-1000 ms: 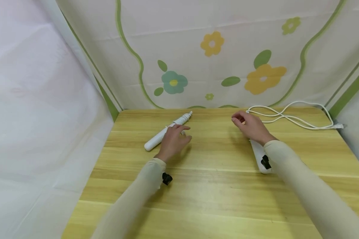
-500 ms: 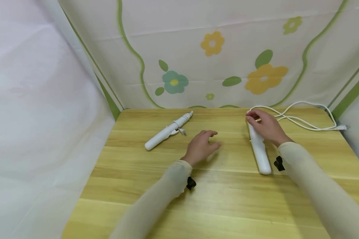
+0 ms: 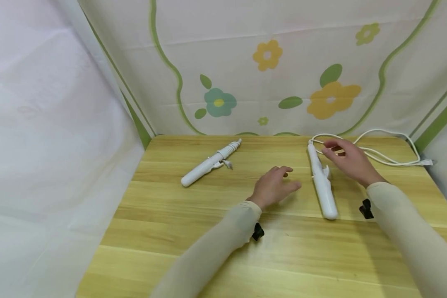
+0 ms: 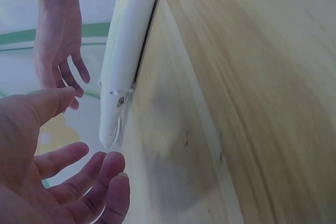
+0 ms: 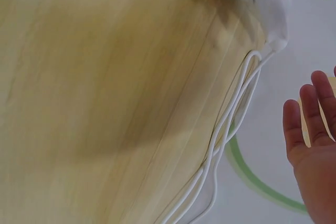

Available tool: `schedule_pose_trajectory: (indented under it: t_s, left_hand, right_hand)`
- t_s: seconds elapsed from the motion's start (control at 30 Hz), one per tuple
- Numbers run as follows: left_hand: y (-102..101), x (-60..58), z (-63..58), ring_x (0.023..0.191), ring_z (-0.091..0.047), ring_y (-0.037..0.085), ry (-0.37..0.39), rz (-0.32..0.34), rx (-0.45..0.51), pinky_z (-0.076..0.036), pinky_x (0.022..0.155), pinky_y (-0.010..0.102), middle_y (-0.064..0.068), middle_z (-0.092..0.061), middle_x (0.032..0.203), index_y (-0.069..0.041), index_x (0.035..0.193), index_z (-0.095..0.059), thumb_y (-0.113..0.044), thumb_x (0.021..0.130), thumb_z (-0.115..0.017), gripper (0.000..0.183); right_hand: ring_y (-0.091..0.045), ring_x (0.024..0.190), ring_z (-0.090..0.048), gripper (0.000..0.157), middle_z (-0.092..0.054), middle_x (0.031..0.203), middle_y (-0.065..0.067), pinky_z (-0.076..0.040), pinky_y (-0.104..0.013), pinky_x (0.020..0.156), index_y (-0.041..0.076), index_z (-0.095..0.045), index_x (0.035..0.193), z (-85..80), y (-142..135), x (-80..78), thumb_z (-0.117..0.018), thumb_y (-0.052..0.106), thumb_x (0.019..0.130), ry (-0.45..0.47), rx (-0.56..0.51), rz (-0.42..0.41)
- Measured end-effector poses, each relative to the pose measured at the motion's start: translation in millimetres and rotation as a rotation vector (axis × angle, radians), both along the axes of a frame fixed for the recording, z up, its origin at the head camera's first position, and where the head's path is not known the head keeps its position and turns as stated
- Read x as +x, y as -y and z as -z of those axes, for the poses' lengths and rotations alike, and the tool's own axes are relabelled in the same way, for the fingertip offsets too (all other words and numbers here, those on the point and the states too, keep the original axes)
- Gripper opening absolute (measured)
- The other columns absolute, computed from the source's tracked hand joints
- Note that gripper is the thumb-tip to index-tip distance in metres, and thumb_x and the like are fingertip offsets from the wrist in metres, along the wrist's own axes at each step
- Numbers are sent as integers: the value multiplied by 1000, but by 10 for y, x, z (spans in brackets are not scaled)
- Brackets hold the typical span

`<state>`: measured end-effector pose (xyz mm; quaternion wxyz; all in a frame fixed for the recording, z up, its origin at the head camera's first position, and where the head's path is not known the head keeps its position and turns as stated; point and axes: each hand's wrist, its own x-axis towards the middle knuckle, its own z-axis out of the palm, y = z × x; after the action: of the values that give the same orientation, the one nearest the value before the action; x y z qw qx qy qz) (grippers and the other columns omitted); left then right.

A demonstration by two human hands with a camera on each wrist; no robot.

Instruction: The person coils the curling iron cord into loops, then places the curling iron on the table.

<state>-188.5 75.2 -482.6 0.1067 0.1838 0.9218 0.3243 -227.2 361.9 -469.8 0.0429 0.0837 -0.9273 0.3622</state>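
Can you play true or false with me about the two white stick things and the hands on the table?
1. Two white curling wands lie on the wooden table. True.
2. The left hand holds the left wand. False: it hovers open near the right wand, holding nothing.
3. The left wand's cord is wrapped around it. True.
4. The right wand's cord is wrapped up too. False: it lies loose along the table's back edge.
5. The right hand is a fist. False: its fingers are spread open.

Left hand (image 4: 47, 171) open near a white curling iron (image 4: 126, 51) on the worktop (image 4: 241, 103); right hand (image 4: 58, 40) beyond.
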Motion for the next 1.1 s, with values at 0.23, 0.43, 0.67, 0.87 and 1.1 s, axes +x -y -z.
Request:
schedule_pose_trajectory:
  t_s: [0.23,0.43,0.67,0.87,1.1]
  left_hand:
    - [-208,74,89,120,-67,11,13,-18,-4,-56,101,37,-8,-71,134,-29,152,-61,-63,101,-69,61]
    - [-361,149,149,116,-67,12,58,-43,29,-55,99,33,-8,-70,131,-32,154,-58,-67,98,-72,68]
    - [-477,198,207,111,-67,12,64,-62,36,-56,92,32,-9,-69,131,-33,158,-53,-67,96,-74,74]
    - [-556,213,218,104,-66,11,64,-82,20,-55,86,30,-10,-68,126,-34,159,-51,-69,94,-76,78]
    - [-653,227,220,103,-67,10,64,-102,-13,-54,84,29,-12,-69,123,-33,161,-48,-70,93,-76,81]
  right_hand:
    - [-4,121,-51,52,-63,148,-21,-41,-18,98,8,-60,151,27,-159,53,-61,43,112,-4,-2,1]
    - [-41,135,-53,56,-58,151,-25,-41,-57,108,4,-56,153,47,-234,57,-61,43,112,3,31,-5]
    - [-41,136,-52,62,-53,157,-25,-43,-45,104,5,-50,160,135,-338,67,-64,41,111,-32,33,32]
    - [-43,137,-51,68,-52,157,-28,-41,-23,94,5,-43,165,185,-405,79,-66,39,110,-38,13,54]
    - [-47,132,-54,68,-53,154,-33,-39,-10,87,3,-42,165,273,-439,55,-67,34,110,-67,-18,77]
